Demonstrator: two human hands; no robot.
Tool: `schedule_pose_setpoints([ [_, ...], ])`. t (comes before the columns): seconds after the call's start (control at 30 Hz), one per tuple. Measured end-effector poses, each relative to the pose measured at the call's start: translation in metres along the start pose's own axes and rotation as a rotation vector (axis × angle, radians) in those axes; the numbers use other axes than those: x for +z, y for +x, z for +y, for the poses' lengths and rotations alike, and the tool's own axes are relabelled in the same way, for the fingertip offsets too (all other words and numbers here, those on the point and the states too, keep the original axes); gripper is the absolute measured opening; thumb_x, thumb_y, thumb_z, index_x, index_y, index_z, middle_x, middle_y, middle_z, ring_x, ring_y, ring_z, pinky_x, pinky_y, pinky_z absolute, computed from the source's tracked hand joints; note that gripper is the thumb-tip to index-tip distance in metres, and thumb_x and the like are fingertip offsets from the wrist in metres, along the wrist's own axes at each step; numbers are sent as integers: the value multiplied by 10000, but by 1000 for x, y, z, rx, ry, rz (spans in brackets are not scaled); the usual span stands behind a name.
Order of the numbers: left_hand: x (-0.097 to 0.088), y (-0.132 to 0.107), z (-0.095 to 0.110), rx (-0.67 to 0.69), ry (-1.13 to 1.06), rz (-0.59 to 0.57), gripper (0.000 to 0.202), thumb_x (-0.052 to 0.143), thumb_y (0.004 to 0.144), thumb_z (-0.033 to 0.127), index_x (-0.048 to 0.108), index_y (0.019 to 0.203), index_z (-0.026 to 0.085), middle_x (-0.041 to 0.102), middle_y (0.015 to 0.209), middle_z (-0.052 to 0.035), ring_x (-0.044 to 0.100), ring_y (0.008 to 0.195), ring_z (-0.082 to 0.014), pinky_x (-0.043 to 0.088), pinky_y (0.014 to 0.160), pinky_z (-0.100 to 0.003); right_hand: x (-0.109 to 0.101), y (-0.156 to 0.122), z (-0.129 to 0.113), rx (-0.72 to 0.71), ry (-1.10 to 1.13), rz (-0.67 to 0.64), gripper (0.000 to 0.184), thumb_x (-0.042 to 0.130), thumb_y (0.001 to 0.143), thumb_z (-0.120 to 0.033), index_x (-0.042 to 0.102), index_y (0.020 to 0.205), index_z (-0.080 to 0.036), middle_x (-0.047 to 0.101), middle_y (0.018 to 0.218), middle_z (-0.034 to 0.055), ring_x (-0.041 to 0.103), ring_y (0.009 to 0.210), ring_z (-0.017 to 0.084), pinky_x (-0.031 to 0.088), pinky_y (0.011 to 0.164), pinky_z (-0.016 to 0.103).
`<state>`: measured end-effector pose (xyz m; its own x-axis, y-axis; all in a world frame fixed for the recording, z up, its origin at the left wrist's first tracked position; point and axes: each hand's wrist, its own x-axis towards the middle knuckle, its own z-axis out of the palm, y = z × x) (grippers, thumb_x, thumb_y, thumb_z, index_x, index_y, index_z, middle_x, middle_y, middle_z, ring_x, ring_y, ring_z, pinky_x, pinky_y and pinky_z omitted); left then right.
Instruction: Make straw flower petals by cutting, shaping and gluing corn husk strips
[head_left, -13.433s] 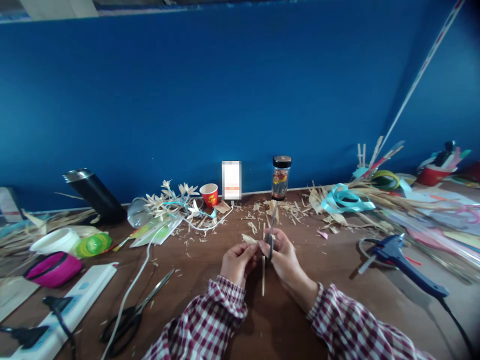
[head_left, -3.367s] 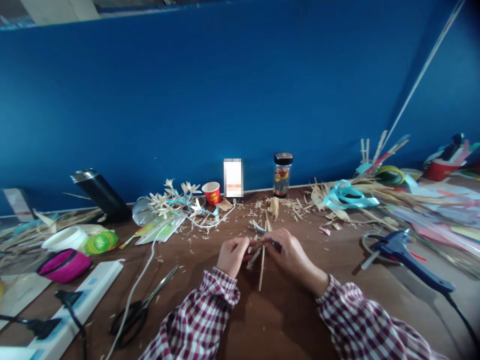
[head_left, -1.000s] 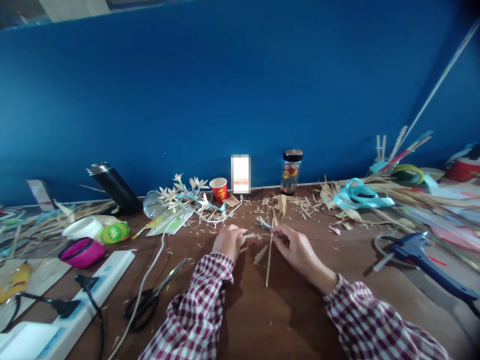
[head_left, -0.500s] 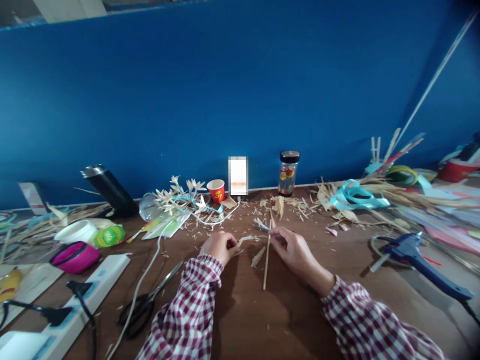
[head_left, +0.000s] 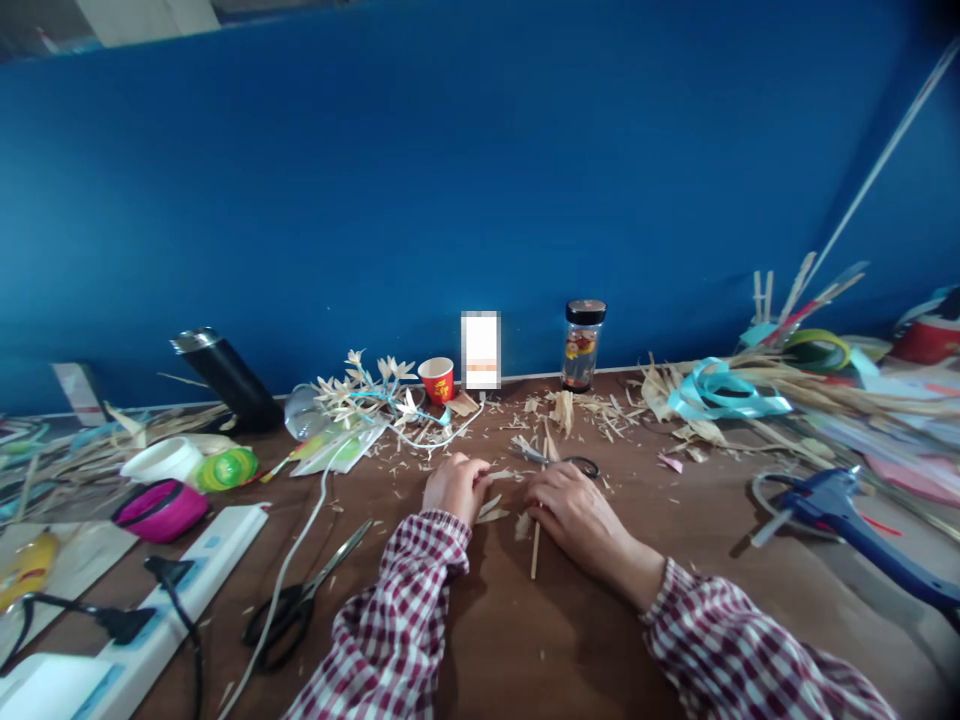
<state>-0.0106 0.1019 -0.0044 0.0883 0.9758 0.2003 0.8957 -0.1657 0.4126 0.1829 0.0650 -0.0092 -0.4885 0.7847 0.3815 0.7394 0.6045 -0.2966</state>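
The right hand (head_left: 576,515) is palm down, its fingers loosely bent over a thin stick (head_left: 535,552), whose near end pokes out towards the person. Its fingertips are at a pale husk piece (head_left: 523,525); from here I can't tell whether they grip it. Small scissors (head_left: 535,456) lie just beyond its knuckles. The left hand (head_left: 456,488) is curled, thumb and fingertips close together beside more husk strips (head_left: 492,514) on the brown table (head_left: 510,650); whatever it may hold is hidden.
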Motion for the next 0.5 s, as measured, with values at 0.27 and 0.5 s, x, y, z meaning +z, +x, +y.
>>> schedule_pose_setpoints([
  [0.27, 7, -2, -2, 58, -89, 8, 98, 543, 749, 201, 632, 712, 188, 622, 748, -36, 584, 707, -158, 423, 661, -266, 0, -1, 1, 17, 10, 1, 108, 511, 840, -192, 582, 760, -177, 601, 801, 29, 506, 837, 169, 397, 797, 300],
  [0.5, 10, 4, -4, -222, -864, -40, 77, 609, 700, 182, 618, 762, 137, 689, 704, -50, 639, 626, -137, 500, 634, -251, -1, -1, 2, -19, 56, 10, 129, 498, 844, -192, 607, 775, -183, 614, 798, 37, 524, 801, 176, 406, 770, 322],
])
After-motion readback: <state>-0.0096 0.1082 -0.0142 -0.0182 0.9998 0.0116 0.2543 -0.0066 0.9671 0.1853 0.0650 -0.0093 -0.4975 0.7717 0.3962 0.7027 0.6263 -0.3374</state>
